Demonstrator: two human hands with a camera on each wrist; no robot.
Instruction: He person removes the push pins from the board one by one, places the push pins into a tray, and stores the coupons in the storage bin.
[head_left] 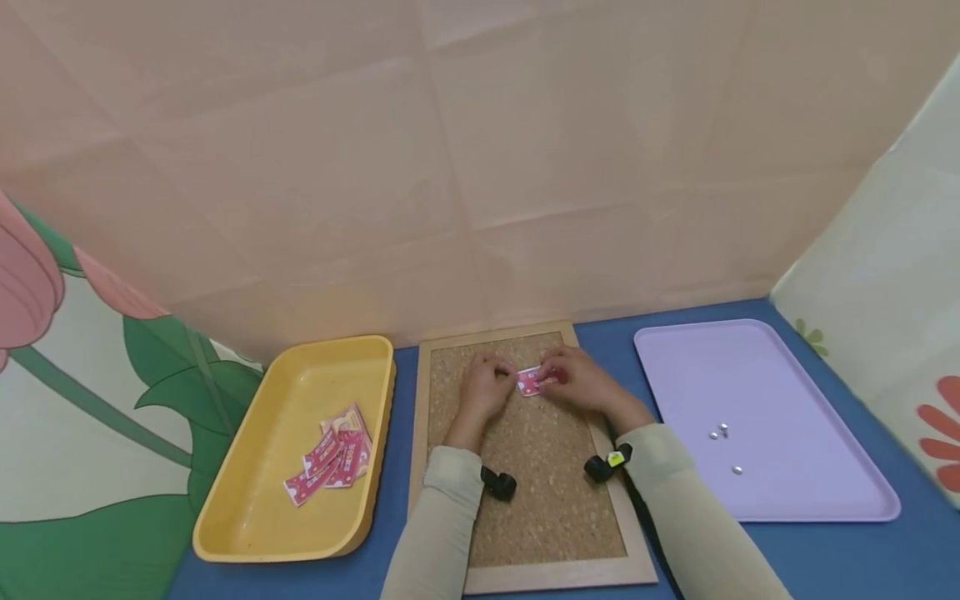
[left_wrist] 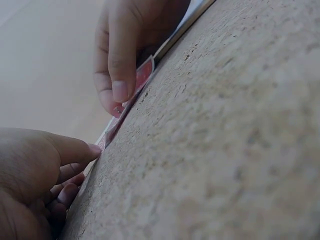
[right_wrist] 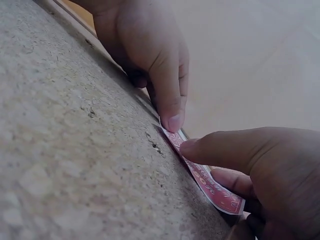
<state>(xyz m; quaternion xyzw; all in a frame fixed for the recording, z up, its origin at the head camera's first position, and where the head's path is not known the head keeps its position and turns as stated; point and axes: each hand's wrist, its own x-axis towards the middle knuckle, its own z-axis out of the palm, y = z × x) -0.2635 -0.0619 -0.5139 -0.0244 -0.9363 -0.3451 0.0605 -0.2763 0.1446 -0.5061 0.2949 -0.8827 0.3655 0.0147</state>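
A small pink paper coupon (head_left: 528,382) lies against the upper part of a wood-framed corkboard (head_left: 543,508). My left hand (head_left: 483,385) pinches the coupon's left end with thumb and finger. At the other end, my right hand (head_left: 581,379) covers part of the paper. The left wrist view shows a tiny silvery thumbtack (left_wrist: 118,110) between the right thumb and fingertip, close to the coupon's surface. In the right wrist view the coupon (right_wrist: 215,192) bows slightly, its near end lifted off the cork. The tack's point is hidden.
Left of the board, a yellow tray (head_left: 292,367) holds several more pink coupons (head_left: 345,458). To the right, a lilac tray (head_left: 780,383) bears a few silvery thumbtacks (head_left: 723,428). Blue cloth covers the table, and a pinkish sheet (head_left: 480,167) hangs behind.
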